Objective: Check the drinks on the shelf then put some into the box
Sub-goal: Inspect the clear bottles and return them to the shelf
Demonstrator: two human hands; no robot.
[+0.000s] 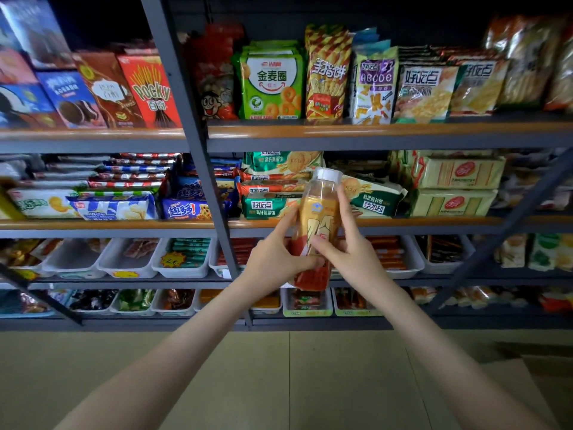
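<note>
drink bottle: up in the air in front of the snack shelf, white cap on top, leans a bit to the right | L hand: fingers curled round bottle's low part | R hand: grips mid part from the right, thumb in front | bg: white trays on lower shelf

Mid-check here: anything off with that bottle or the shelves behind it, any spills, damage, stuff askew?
Nothing spilled or damaged. The bottle, held by the left hand and right hand, leans slightly but its white cap is on. Only oddity: the shelves behind it show snack packs, no other drinks.
</note>
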